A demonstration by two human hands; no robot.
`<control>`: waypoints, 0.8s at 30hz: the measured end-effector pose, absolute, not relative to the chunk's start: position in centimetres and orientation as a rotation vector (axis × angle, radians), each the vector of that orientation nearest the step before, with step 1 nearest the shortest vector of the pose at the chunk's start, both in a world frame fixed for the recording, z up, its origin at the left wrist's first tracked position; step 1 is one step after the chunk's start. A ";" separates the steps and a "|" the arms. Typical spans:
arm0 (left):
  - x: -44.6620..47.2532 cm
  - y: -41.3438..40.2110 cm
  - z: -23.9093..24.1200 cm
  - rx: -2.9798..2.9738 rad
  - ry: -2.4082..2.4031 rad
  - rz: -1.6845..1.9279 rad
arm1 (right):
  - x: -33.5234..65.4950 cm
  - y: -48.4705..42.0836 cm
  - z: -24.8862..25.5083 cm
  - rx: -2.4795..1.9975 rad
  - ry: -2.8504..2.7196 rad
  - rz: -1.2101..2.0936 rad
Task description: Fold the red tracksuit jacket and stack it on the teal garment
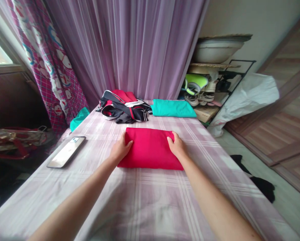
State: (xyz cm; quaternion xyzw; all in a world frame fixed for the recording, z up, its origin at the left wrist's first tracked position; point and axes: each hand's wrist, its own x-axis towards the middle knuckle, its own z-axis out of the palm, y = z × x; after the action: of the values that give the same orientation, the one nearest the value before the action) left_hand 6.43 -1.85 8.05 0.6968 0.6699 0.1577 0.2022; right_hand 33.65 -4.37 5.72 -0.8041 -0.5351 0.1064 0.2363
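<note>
A red folded garment (150, 149) lies as a flat rectangle in the middle of the cloth-covered table (155, 207). My left hand (121, 147) grips its left edge, thumb on top and fingers along the side, partly hidden. At the opposite edge my right hand (178, 145) holds it the same way, thumb on the upper face. Beyond it, a turquoise folded cloth (174, 108) rests at the far right. Left of that sits a crumpled heap of dark, red and white clothing (126, 106) with striped trim.
A phone (67, 152) lies near the table's left edge. Purple curtains (139, 47) hang behind. On the right stand a rack with shoes (206, 97), a white basin (217, 50) and a white plastic bag (247, 97). Black cloth (255, 179) lies on the floor.
</note>
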 end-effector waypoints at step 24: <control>5.1 -2.2 3.4 2.190 2.088 0.509 | 35.2 -8.3 4.9 -2.302 -1.540 0.346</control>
State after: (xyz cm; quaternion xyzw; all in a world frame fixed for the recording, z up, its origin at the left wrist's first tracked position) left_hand 5.06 -2.25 3.44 0.7134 0.6799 0.1657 0.0366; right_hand 35.25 -8.35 4.88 -0.8120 -0.5434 0.1220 0.1743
